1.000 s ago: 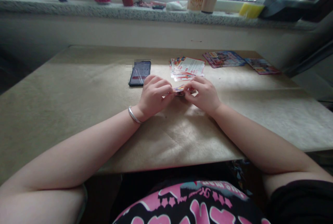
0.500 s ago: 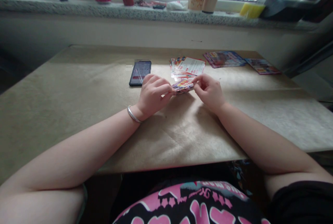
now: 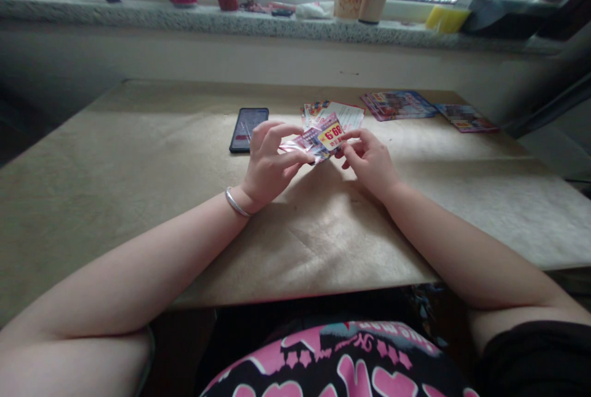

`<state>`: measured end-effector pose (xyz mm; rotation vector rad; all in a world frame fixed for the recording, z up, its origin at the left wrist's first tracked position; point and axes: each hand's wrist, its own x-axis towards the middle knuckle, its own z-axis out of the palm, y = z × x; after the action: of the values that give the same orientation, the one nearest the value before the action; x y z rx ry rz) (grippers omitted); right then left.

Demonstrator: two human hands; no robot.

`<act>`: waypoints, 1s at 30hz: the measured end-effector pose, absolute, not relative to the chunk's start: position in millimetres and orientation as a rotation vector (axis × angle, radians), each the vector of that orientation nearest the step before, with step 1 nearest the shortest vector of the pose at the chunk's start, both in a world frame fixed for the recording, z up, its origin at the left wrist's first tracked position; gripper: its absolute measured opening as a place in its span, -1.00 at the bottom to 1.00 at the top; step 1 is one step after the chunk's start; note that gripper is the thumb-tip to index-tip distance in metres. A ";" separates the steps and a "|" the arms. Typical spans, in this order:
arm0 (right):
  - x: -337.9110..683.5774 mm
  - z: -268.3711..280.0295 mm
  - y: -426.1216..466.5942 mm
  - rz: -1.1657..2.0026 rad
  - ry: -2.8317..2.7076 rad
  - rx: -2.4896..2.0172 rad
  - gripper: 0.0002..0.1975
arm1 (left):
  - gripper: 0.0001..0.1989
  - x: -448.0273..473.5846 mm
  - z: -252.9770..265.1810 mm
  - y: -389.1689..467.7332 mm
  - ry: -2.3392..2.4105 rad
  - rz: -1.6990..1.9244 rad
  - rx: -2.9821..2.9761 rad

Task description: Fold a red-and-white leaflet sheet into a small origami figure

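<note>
Evidently, the handling was midway: the glossy pink-and-purple printed paper leaflet sat creased between both hands, above the beige table, not yet laid down. The left hand held its left side in a loose grip; the right hand pinched its right edge. Beyond lay a fanned pile of white, red-edged paper sheets, apparently already set aside.

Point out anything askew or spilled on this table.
No spill shows. The white-faced card pile, beyond the coloured cards between the left hand and right hand, looks askew: its edges fan out unevenly.
</note>
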<state>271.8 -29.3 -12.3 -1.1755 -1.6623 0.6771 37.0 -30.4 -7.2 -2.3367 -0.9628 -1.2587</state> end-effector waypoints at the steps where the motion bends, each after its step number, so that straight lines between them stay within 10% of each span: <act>1: 271.8 -12.9 -28.2 0.694 -1.637 -1.162 -0.70 | -0.93 36.6 -7.1 -30.4 -0.970 -1.259 -2.327; 13: 277.4 -21.7 -16.3 0.867 -1.566 -1.123 -0.41 | -0.87 32.9 -9.9 -29.5 -0.954 -1.264 -2.397; 30: 287.8 -17.2 -12.8 0.950 -1.628 -0.971 -0.53 | -0.89 31.0 -10.4 -28.1 -0.616 -1.262 -2.473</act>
<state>287.8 -12.8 -17.2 -0.9710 -1.6278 0.9501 31.0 -28.1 -10.4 -2.4733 -0.6165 -1.2616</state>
